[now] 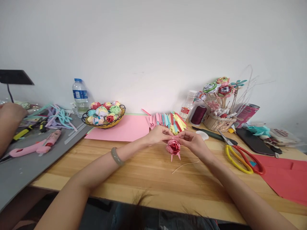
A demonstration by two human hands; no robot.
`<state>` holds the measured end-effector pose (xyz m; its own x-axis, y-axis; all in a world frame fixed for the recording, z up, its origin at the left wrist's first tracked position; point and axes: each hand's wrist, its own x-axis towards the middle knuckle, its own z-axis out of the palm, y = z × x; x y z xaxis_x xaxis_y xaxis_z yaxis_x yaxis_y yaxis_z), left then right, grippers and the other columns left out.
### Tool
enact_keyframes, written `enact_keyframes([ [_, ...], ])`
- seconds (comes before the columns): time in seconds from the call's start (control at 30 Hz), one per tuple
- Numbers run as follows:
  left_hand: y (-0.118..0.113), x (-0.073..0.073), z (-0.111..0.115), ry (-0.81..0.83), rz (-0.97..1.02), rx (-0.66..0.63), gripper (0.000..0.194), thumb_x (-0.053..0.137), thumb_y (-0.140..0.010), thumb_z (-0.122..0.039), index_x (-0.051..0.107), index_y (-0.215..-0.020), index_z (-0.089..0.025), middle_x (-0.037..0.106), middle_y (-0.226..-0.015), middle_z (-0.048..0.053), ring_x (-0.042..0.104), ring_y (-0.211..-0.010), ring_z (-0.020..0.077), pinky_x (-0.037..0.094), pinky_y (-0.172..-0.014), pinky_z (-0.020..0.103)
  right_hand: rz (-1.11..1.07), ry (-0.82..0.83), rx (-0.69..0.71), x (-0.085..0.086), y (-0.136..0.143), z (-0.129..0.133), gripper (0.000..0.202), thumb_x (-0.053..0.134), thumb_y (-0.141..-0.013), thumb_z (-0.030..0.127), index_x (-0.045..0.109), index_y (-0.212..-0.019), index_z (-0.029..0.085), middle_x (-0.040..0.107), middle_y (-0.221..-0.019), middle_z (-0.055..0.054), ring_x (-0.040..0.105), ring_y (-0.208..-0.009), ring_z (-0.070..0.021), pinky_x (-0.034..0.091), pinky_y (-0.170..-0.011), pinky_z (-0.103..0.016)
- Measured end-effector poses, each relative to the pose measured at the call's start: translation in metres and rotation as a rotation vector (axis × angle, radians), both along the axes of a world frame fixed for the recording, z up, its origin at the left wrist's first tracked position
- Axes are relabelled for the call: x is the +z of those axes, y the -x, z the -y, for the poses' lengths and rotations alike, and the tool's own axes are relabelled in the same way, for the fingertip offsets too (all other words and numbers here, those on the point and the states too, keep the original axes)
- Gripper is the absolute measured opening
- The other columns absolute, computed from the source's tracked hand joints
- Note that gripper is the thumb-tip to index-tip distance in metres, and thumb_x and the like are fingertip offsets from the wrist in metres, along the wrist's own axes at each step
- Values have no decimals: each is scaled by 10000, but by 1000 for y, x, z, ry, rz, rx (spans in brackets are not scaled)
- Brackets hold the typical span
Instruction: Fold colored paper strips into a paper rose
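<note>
A red and pink paper flower point(173, 147) is held between my two hands over the wooden table point(144, 172), with pink paper tips sticking out on its near side. My left hand point(160, 134) pinches its far edge, a bangle on that wrist. From the other side my right hand point(192, 140) pinches the same edge, thumb and fingertips close to the left ones. Just beyond them lies a row of folded paper strips point(165, 120) in pink, blue, yellow and red. A thin piece of string point(184, 164) rests on the table nearer to me.
At right are scissors point(240, 156), red paper point(287, 175), a black phone point(254, 140), a thread spool point(198, 115) and a basket point(219, 123) of paper flowers. At left stand a flower bowl point(103, 125), a water bottle point(80, 95) and a pink glue gun point(38, 147); another person's arm point(9, 124) reaches in.
</note>
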<state>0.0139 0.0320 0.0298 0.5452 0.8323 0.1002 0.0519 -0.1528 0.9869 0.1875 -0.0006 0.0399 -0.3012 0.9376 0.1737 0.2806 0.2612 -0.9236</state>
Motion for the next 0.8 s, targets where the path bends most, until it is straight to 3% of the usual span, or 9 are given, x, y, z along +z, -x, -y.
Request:
enact_keyframes([
  [0.17, -1, -3, 2, -178, -55, 59, 225, 632, -657, -337, 586, -672, -117, 607, -633, 26, 548, -596, 101, 413, -574, 216, -20, 44, 30, -5, -4, -5, 330, 669, -626, 451, 588, -765, 162, 646, -723, -38, 592, -671, -154, 460, -637, -281],
  [0.3, -2, -2, 6, -227, -89, 110, 180, 610, -680, -304, 575, -689, -128, 609, -664, 22, 546, -618, 97, 401, -586, 207, 62, -86, -15, -6, -4, -3, 294, 626, -677, 454, 584, -704, 164, 615, -685, -30, 559, -628, -142, 437, -589, -266],
  [0.4, -2, 3, 6, -151, -50, 60, 214, 608, -692, -326, 571, -759, -126, 595, -714, 22, 540, -637, 88, 405, -594, 200, 99, -242, -69, -5, -3, 0, 263, 580, -734, 433, 565, -692, 174, 596, -656, -24, 540, -603, -137, 426, -564, -262],
  [0.53, 0, 9, 8, 152, -51, -189, 411, 564, -718, -470, 549, -967, -143, 602, -875, 66, 579, -709, 118, 450, -625, 239, 160, -488, -200, -7, -6, 2, 163, 562, -775, 344, 562, -720, 190, 602, -668, -23, 549, -606, -142, 438, -580, -277],
  [0.63, 1, 12, 12, 219, -72, -324, 452, 586, -707, -466, 538, -1036, -159, 600, -940, 76, 593, -768, 137, 465, -676, 266, 178, -668, -153, -7, -6, 2, 67, 556, -787, 246, 562, -734, 204, 627, -725, -30, 575, -682, -158, 454, -634, -298],
  [0.73, 0, 12, 13, 144, -76, -288, 519, 649, -669, -376, 499, -1125, -177, 587, -997, 73, 587, -834, 154, 463, -727, 287, 191, -785, -57, -6, -5, 4, 73, 546, -791, 173, 554, -733, 215, 639, -812, -37, 582, -795, -172, 454, -710, -322],
  [0.8, -1, 11, 12, 96, -102, -235, 578, 663, -653, -350, 468, -1168, -172, 568, -1053, 92, 575, -888, 178, 460, -740, 299, 179, -834, -72, -5, -5, 5, 83, 549, -786, 149, 553, -747, 222, 631, -820, -34, 579, -802, -172, 454, -707, -324],
])
